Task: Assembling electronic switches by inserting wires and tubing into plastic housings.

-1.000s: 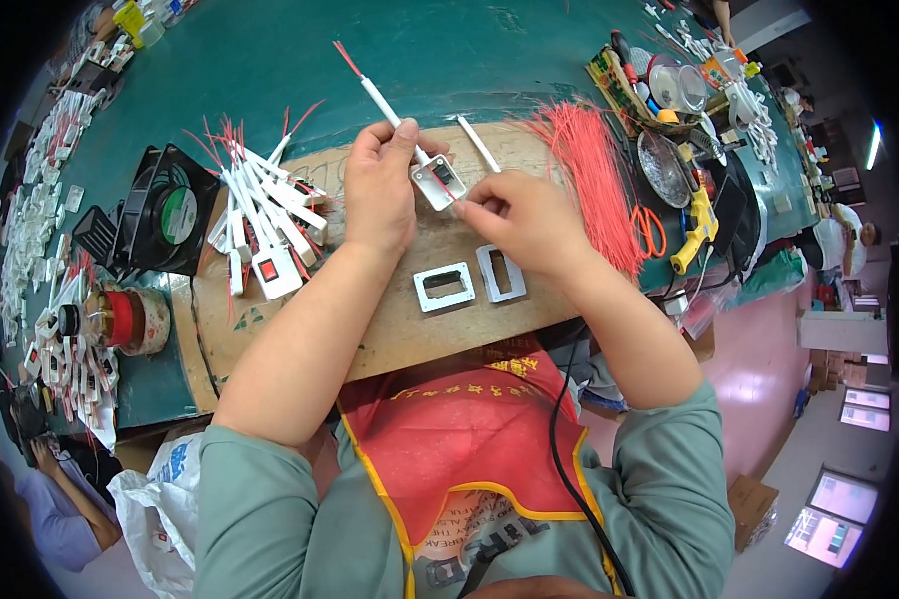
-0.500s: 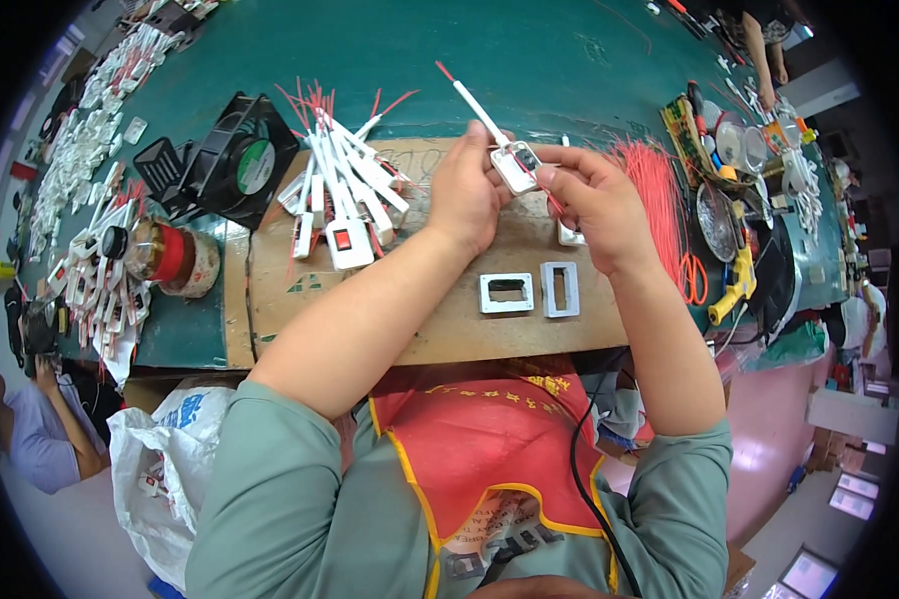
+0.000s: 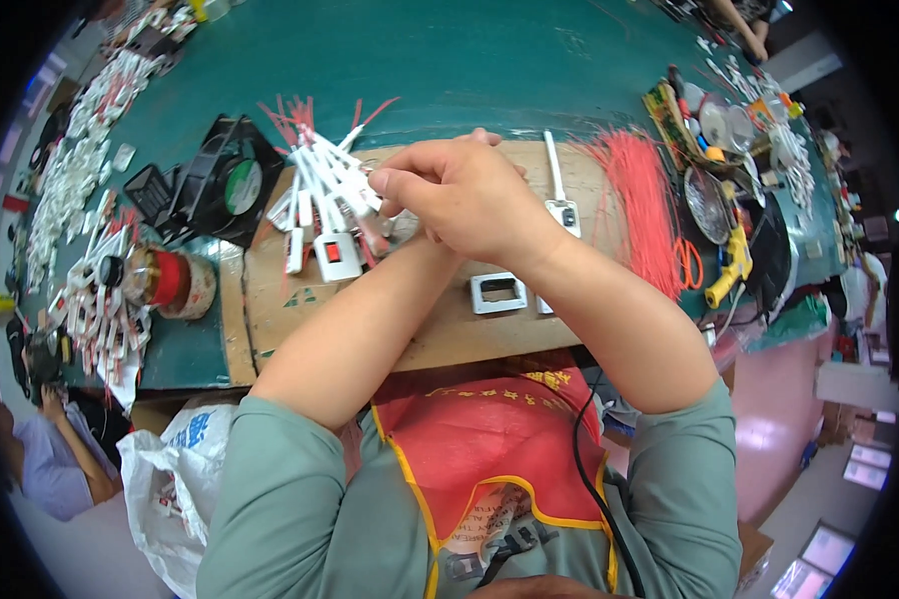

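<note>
My right hand (image 3: pixel 469 195) crosses over my left wrist, its fingers curled beside a bundle of white switch housings with white sleeves and red wires (image 3: pixel 335 200). Anything it grips is hidden. Behind it, my left hand (image 3: pixel 483 136) shows only its fingertips; its grip and contents are out of sight. To the right, an opened white switch housing (image 3: pixel 562 217) with a long white sleeve lies on the brown board (image 3: pixel 420 334). A white rectangular frame (image 3: pixel 497 294) is nearer me, and another frame (image 3: pixel 543 304) beside it is mostly covered by my right forearm.
A black fan (image 3: pixel 232 180), a jar with a red band (image 3: pixel 175 275) and more housings (image 3: pixel 100 319) stand left. Red wires (image 3: pixel 637 215), orange-handled scissors (image 3: pixel 687 262) and a yellow tool (image 3: pixel 734 270) lie right. A white sack (image 3: pixel 170 499) sits below the table's edge.
My right hand has swung left across my left wrist toward the bundle. The switch housing both hands held is now out of sight. The housing on the board is uncovered.
</note>
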Available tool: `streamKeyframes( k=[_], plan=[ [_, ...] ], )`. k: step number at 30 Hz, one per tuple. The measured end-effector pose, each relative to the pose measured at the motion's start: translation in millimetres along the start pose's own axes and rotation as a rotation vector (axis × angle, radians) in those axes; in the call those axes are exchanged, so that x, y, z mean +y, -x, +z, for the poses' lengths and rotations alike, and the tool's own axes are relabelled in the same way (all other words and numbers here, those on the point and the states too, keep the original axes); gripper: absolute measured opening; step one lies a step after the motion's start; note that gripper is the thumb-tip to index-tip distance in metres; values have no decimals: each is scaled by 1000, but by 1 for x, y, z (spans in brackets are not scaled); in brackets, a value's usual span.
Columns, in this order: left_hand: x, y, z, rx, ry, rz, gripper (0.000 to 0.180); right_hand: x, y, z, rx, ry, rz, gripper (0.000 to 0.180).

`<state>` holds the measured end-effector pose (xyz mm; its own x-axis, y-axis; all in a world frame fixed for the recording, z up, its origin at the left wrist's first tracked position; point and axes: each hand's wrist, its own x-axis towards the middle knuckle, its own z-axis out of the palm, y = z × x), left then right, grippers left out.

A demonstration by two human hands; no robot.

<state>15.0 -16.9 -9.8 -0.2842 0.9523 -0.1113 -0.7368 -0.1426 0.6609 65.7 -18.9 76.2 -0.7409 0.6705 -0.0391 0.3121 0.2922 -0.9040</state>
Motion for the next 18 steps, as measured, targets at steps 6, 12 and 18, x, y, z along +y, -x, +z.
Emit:
streamKeyframes(
  k=[6, 12, 18],
  plan=[
    [0, 0, 3, -51, -8, -63, 21, 54, 17, -89, 372, 165, 29, 33],
    [-8, 2, 3, -85, -215, -34, 24, 76, 64, -101, 160, 687, 453, 53],
    [-16, 6, 6, -90, -388, 59, 30, 94, 68, -83, 260, 367, 332, 46]
  ],
)
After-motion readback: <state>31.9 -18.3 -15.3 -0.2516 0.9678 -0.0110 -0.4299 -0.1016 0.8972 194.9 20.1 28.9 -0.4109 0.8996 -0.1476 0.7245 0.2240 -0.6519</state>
